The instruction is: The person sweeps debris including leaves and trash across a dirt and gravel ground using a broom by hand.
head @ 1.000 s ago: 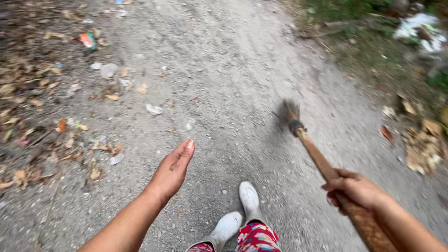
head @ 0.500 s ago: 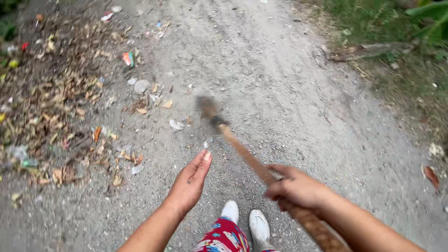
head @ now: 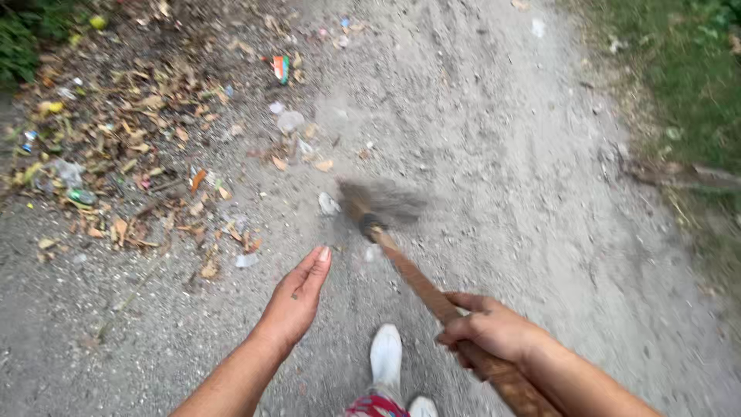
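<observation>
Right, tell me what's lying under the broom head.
The broom head is blurred over grey gravel ground, with a pale scrap just beside it. Whatever lies directly beneath the bristles is covered. The right hand holds the handle.

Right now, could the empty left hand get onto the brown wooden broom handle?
Probably yes: the left hand is open, beside the brown wooden broom handle held by the right hand, with nothing between them.
</observation>
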